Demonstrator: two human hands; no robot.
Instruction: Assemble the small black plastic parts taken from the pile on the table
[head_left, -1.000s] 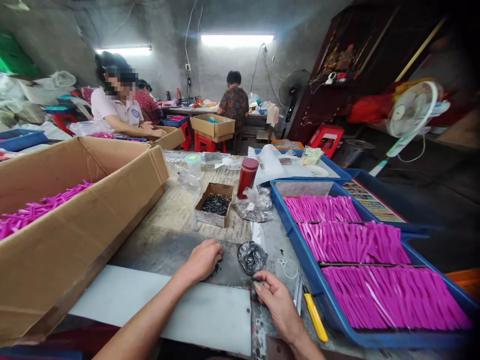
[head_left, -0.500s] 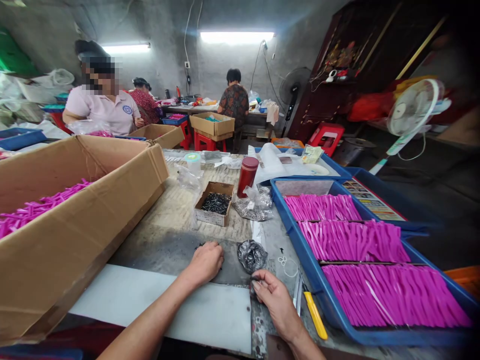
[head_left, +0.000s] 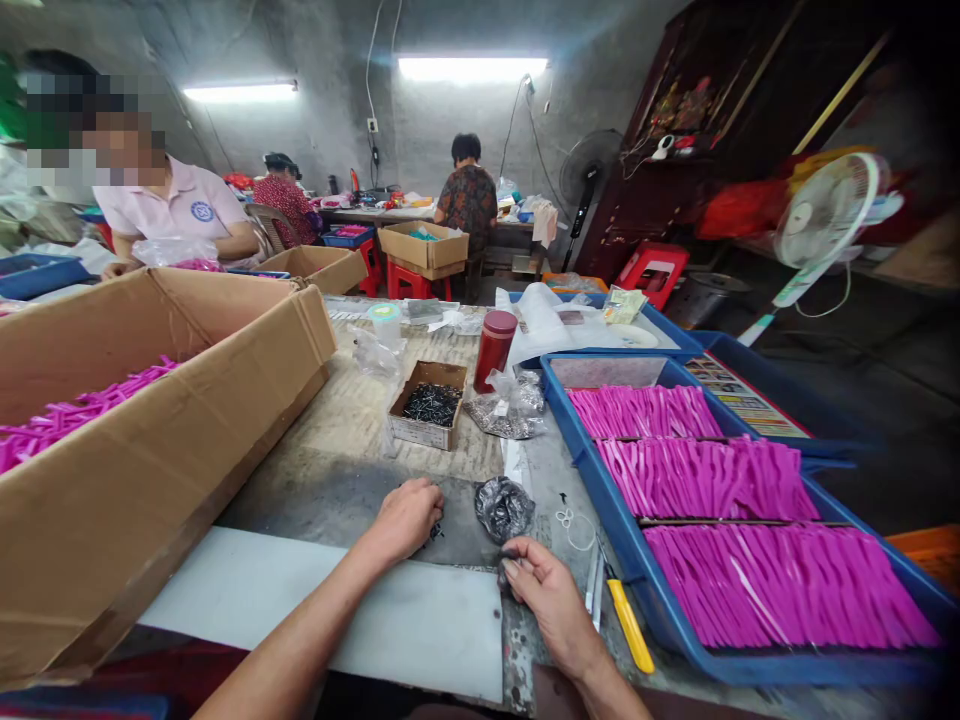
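Cardboard box [head_left: 187, 440] left, blue tray [head_left: 600, 492] right; left hand [head_left: 407, 515] clenched on black bits [head_left: 435, 531], right hand [head_left: 544, 595] pinching one.

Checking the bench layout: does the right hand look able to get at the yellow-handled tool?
Probably yes: the yellow-handled tool lies just beside the right hand, along the blue tray, with nothing standing in the way.

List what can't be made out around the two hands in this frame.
Head view, left hand: its back hides what it presses on.
Head view, right hand: its curl hides whether it pinches anything.
Head view, small cardboard box: dark pieces inside too small to identify.
Head view, large cardboard box: cut off by the left edge.
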